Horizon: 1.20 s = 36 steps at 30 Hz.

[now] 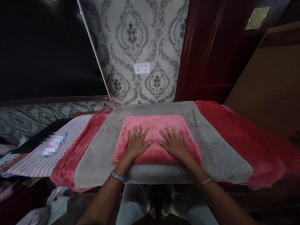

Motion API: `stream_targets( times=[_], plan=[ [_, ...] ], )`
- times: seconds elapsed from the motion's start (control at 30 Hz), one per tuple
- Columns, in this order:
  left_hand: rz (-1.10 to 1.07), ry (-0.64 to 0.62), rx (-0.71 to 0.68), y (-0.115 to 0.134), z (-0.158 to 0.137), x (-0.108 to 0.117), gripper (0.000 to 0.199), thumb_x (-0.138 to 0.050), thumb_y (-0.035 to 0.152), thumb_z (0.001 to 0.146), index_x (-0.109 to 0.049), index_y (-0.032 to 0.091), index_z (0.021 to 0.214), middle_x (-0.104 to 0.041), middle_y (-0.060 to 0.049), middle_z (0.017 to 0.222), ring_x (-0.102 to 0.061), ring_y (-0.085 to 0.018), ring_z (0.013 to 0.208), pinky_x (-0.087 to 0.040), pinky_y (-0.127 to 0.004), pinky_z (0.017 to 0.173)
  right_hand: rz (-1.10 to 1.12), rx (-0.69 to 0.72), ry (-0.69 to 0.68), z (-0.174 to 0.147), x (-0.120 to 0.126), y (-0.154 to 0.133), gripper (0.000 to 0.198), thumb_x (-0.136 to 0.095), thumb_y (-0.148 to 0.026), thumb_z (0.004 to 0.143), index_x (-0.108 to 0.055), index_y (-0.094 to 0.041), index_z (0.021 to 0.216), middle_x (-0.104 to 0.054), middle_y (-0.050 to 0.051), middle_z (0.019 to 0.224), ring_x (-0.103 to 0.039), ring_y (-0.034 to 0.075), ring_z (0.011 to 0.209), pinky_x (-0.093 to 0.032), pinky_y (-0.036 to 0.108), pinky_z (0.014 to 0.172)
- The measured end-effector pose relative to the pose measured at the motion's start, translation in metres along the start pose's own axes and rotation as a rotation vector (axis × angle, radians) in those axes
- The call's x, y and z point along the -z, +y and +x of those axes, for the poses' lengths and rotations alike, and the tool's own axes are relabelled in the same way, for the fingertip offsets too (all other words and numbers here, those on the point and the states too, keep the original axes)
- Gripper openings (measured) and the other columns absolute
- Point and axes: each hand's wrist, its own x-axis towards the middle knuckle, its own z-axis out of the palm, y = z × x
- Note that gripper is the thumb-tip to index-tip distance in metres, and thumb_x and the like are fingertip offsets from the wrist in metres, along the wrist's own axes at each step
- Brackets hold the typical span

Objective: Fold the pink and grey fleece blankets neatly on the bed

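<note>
A plush pink blanket (154, 126), folded into a thick rectangle, lies in front of me. My left hand (136, 143) rests flat on its left half, fingers spread. On the right half my right hand (174, 144) presses palm down, its fingers also apart. Neither hand grips anything. Beneath the folded blanket is a grey plush cloth (97, 156), spread out and reaching past it on every side. Red plush fabric (229, 136) shows under the grey cloth at the right, and more of it at the left.
A striped cloth (73, 128) lies at the left with a blurred item on it. A large dark television screen (42, 46) stands behind it. At the right leans a big cardboard box (279, 85). Assorted clothes and bags (57, 205) lie low at the left.
</note>
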Motion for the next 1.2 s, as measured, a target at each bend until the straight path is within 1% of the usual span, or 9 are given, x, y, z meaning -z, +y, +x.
stream_targets(
  times=[0.1,0.2,0.3,0.37,0.53,0.8,0.93,1.1,1.2],
  plan=[
    [-0.018,-0.06,-0.011,-0.003,-0.003,0.012,0.071,-0.042,0.061,0.097,-0.03,0.028,0.159,-0.017,-0.01,0.168,-0.009,-0.037,0.155,-0.011,-0.066,0.121,-0.01,-0.011,-0.065,-0.006,0.013,0.005,0.064,-0.041,-0.059,0.099,-0.038,-0.031,0.156,-0.028,0.007,0.165,-0.021,0.037,0.152,-0.021,0.061,0.118],
    [0.001,-0.033,-0.009,-0.016,-0.015,0.02,0.064,-0.043,0.057,0.098,-0.041,0.026,0.154,-0.026,-0.012,0.166,-0.017,-0.037,0.154,-0.013,-0.067,0.121,-0.074,-0.074,-0.013,-0.02,0.019,0.023,0.06,-0.042,-0.054,0.1,-0.043,-0.028,0.154,-0.033,0.009,0.163,-0.025,0.038,0.15,-0.021,0.062,0.118],
    [0.041,0.072,0.119,-0.036,-0.031,0.013,0.058,-0.041,0.051,0.099,-0.046,0.025,0.151,-0.028,-0.012,0.165,-0.019,-0.038,0.154,-0.016,-0.07,0.118,-0.093,-0.185,0.107,-0.036,0.011,0.05,0.058,-0.04,-0.052,0.1,-0.048,-0.026,0.151,-0.035,0.01,0.162,-0.031,0.041,0.147,-0.031,0.064,0.113],
    [0.012,0.095,0.198,-0.047,-0.038,0.004,0.059,-0.039,0.05,0.1,-0.042,0.027,0.154,-0.025,-0.01,0.167,-0.018,-0.04,0.153,-0.025,-0.069,0.116,-0.025,-0.21,0.164,-0.044,0.0,0.065,0.057,-0.036,-0.05,0.101,-0.05,-0.023,0.15,-0.036,0.01,0.161,-0.04,0.038,0.142,-0.04,0.058,0.109],
    [-0.055,0.101,0.219,-0.055,-0.039,-0.011,0.061,-0.039,0.053,0.099,-0.039,0.028,0.155,-0.025,-0.008,0.167,-0.027,-0.043,0.15,-0.037,-0.063,0.112,0.143,-0.206,0.278,-0.049,-0.019,0.075,0.056,-0.031,-0.048,0.102,-0.053,-0.021,0.146,-0.038,0.011,0.16,-0.055,0.032,0.13,-0.05,0.051,0.103],
    [-0.216,0.34,0.188,-0.07,-0.04,-0.022,0.062,-0.047,0.044,0.095,-0.047,0.012,0.149,-0.035,-0.019,0.161,-0.047,-0.036,0.14,-0.04,-0.054,0.114,0.409,-0.179,0.451,-0.062,-0.032,0.09,0.062,-0.032,-0.053,0.1,-0.049,-0.019,0.149,-0.055,0.013,0.146,-0.052,0.029,0.134,-0.043,0.051,0.112],
    [-0.458,0.437,0.205,-0.09,-0.055,-0.03,0.062,-0.05,0.043,0.091,-0.048,0.015,0.146,-0.053,-0.017,0.149,-0.051,-0.031,0.137,-0.04,-0.051,0.116,0.448,-0.217,0.438,-0.076,-0.03,0.092,0.065,-0.031,-0.054,0.101,-0.043,-0.017,0.153,-0.058,0.014,0.144,-0.057,0.028,0.13,-0.043,0.048,0.112],
    [-0.721,0.342,0.362,-0.104,-0.082,-0.021,0.077,-0.052,0.06,0.087,-0.047,0.013,0.148,-0.068,-0.016,0.127,-0.064,-0.031,0.118,-0.049,-0.05,0.105,0.413,-0.258,0.419,-0.086,-0.025,0.086,0.066,-0.029,-0.051,0.101,-0.038,-0.014,0.155,-0.059,0.016,0.142,-0.056,0.03,0.129,-0.044,0.049,0.109],
    [-0.834,0.278,0.417,-0.101,-0.09,-0.011,0.091,-0.054,0.066,0.083,-0.038,0.009,0.153,-0.071,-0.015,0.114,-0.068,-0.031,0.106,-0.053,-0.05,0.097,0.367,-0.266,0.508,-0.091,-0.024,0.079,0.063,-0.028,-0.048,0.102,-0.04,-0.015,0.154,-0.05,0.017,0.149,-0.047,0.031,0.137,-0.039,0.052,0.112]
  ],
)
